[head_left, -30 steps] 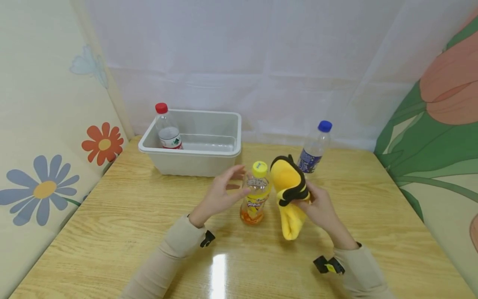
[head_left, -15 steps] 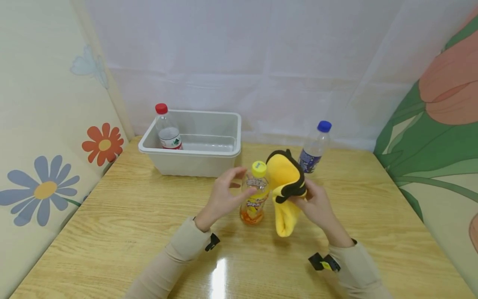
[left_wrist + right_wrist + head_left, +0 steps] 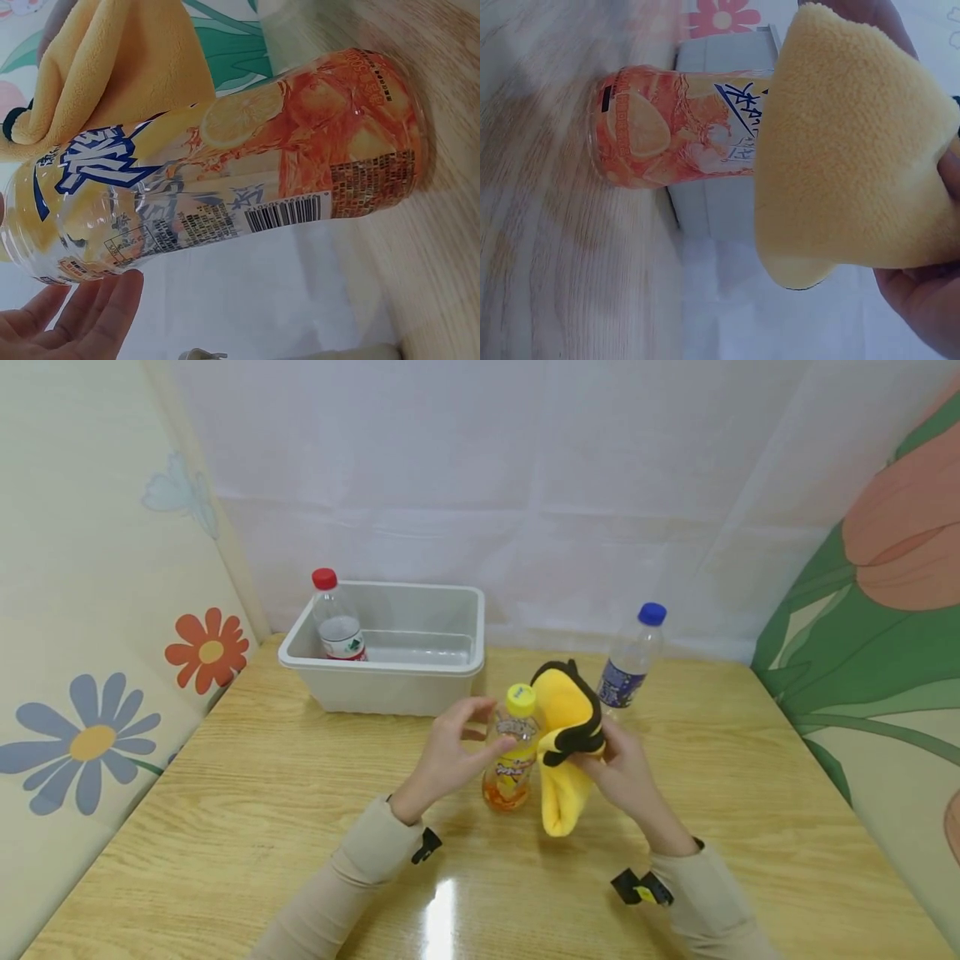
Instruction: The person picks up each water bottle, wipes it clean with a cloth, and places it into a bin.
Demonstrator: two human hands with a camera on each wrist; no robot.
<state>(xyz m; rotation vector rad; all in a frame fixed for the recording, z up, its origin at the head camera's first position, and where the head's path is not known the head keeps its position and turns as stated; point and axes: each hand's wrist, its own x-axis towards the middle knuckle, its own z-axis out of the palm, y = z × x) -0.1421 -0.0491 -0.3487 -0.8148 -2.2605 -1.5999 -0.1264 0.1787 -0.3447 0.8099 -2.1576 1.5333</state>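
Note:
An upright drink bottle (image 3: 510, 768) with a yellow cap and orange-printed label stands on the table. My left hand (image 3: 452, 752) holds it by its upper part, thumb across the front and fingers at the far left side. In the left wrist view the fingertips (image 3: 124, 292) lie against the bottle near its shoulder. My right hand (image 3: 618, 768) grips a folded yellow plush cloth (image 3: 562, 714) with black edging, hanging right beside the bottle. From the right wrist, the cloth (image 3: 847, 150) covers the bottle's upper part.
A light grey plastic bin (image 3: 382, 687) stands at the back left, with a red-capped bottle (image 3: 341, 631) inside. Behind the cloth, a blue-capped bottle (image 3: 624, 672) stands on the wooden table (image 3: 225, 827). A white sheet (image 3: 525, 510) hangs at the back.
The right hand has brought the cloth leftward, closer to the yellow-capped bottle. My left hand has moved slightly right, its thumb now farther across the bottle.

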